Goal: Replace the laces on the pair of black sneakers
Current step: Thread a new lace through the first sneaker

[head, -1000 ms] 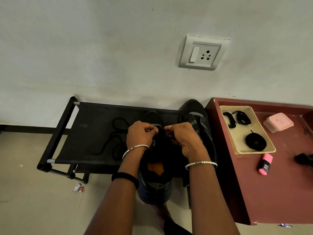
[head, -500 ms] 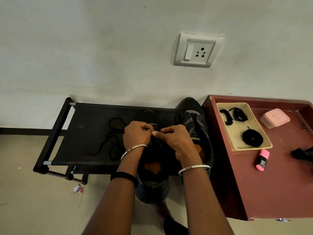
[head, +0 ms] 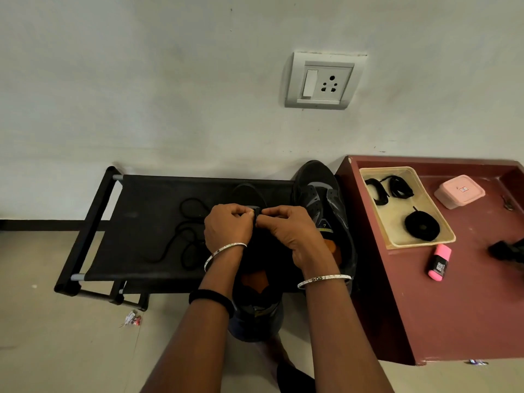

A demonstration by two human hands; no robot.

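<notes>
Sneaker [head: 256, 313] pointing toe-first at the rack's [head: 147, 211] wall edge, directly under left hand [head: 228, 226] and right hand [head: 289, 232], fingers [head: 243, 212] pinching lace [head: 257, 215]

Black rack [head: 141, 211]: sneakers [head: 320, 194], loose lace [head: 187, 236]. Red table [head: 453, 307]: tray [head: 391, 245], pink box [head: 459, 191], probably highlighter [head: 439, 262].

Matt black cloth rack [head: 147, 219] with metal rods, glossy plastic tray [head: 397, 222], smooth painted wall [head: 141, 80].

It looked like a home: a fabric shoe rack [head: 147, 222] holding a black sneaker [head: 319, 188] stood on tiled floor [head: 42, 341] below a wall switch-and-socket plate [head: 324, 80].
</notes>
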